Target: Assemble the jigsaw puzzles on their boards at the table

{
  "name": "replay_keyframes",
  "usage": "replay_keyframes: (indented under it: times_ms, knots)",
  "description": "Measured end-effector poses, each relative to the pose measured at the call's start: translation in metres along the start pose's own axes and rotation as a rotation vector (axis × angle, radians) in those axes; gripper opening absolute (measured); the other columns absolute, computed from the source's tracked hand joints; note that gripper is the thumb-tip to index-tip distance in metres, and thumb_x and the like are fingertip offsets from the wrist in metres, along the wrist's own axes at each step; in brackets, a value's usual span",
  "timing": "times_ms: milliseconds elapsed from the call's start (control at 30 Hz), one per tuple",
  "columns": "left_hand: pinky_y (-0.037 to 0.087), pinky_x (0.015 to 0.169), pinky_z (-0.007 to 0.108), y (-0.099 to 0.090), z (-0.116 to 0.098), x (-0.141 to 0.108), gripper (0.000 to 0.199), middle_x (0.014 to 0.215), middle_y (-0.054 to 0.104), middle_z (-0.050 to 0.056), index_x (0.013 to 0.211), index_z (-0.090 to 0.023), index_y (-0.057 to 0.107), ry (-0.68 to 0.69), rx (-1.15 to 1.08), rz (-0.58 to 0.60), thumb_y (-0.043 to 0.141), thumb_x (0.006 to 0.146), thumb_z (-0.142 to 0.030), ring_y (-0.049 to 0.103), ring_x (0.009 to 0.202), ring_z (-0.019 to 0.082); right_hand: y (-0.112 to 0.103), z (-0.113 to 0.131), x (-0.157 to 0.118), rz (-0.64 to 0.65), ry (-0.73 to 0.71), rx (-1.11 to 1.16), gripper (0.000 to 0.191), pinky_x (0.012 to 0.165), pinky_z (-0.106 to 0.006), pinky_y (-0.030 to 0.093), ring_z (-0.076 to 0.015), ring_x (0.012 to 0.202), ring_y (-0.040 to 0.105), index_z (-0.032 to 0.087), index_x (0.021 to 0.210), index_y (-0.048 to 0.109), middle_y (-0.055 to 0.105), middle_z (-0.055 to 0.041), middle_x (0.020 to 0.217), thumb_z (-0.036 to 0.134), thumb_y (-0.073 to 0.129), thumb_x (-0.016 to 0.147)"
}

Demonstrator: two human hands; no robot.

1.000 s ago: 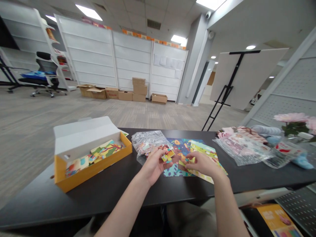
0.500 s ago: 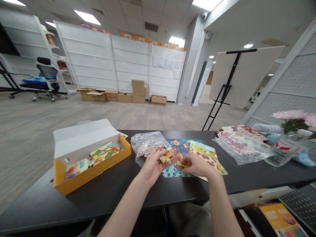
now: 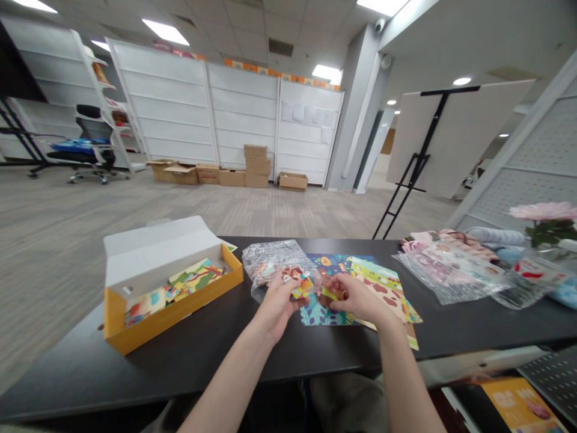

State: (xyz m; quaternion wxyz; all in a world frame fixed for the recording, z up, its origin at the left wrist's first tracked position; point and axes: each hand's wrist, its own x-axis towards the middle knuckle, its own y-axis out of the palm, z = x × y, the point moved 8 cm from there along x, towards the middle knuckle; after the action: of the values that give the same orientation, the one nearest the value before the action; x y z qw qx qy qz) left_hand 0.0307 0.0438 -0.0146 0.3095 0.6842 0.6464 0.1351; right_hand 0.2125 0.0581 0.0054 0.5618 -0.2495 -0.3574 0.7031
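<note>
My left hand (image 3: 276, 310), palm up, grips several small colourful puzzle pieces (image 3: 301, 287) between thumb and fingers. Just to its right, my right hand (image 3: 358, 296) pinches a yellow-green puzzle piece (image 3: 329, 293), with its fingertips curled. Behind my left hand lies a clear plastic bag (image 3: 269, 251) with more colourful pieces in or under it. Beneath my hands is a blue picture sheet (image 3: 322, 317), partly covered. A sheet with brown cow spots (image 3: 382, 284) overlaps it on the right, its near part hidden by my right wrist.
On the left of the black table (image 3: 216, 361), an open yellow box (image 3: 180, 314) holds illustrated pieces. Plastic-wrapped pink fabric (image 3: 451, 270) and pink flowers (image 3: 541, 210) are at the right. Below the table edge, another yellow box (image 3: 518, 403) shows.
The view has swung slightly left. My right hand has moved a little up and left with its piece. A brown-and-green sheet corner now sticks out below the cow-spotted sheet.
</note>
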Motion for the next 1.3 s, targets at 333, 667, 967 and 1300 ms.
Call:
replay_keyframes:
  times_ms: [333,667,967,1300]
  knots:
    - [0.051,0.06,0.023,0.0,0.005,-0.007,0.023,0.098,0.067,0.003,0.098,-0.021,0.057,0.007,-0.074,-0.059,0.074,0.082,-0.025,0.064,0.076,0.014,-0.028,-0.016,0.004,-0.391,0.116,0.791,0.048,0.061,-0.028,0.052,-0.014,0.066,0.06,0.018,0.086,0.064,0.064,-0.0008,0.078,0.052,0.087,0.062]
    - [0.046,0.062,0.023,0.017,0.021,0.0,0.033,0.081,0.065,-0.001,0.093,-0.02,0.055,-0.029,-0.126,0.012,0.08,0.071,-0.018,0.06,0.067,0.012,0.008,0.042,0.016,-0.393,-0.025,0.456,0.029,0.059,-0.029,0.049,-0.0169,0.063,0.062,0.02,0.076,0.065,0.068,-0.0027,0.07,0.048,0.074,0.076]
    - [0.049,0.058,0.023,0.018,0.011,0.004,0.024,0.075,0.066,0.0,0.09,-0.019,0.053,-0.094,-0.232,-0.048,0.061,0.072,-0.005,0.062,0.061,0.012,-0.05,-0.033,-0.016,-0.249,0.168,-0.055,0.036,0.075,-0.036,0.051,-0.0248,0.082,0.067,0.02,0.099,0.073,0.074,-0.0091,0.096,0.039,0.077,0.068]
    - [0.049,0.056,0.022,0.014,0.003,0.0,0.021,0.074,0.065,0.0,0.087,-0.018,0.055,-0.098,-0.224,-0.016,0.061,0.072,-0.005,0.06,0.061,0.011,-0.024,-0.04,-0.031,0.094,0.118,-0.288,0.06,0.101,-0.042,0.043,-0.0343,0.12,0.057,0.028,0.115,0.077,0.062,-0.0115,0.129,0.021,0.081,0.055]
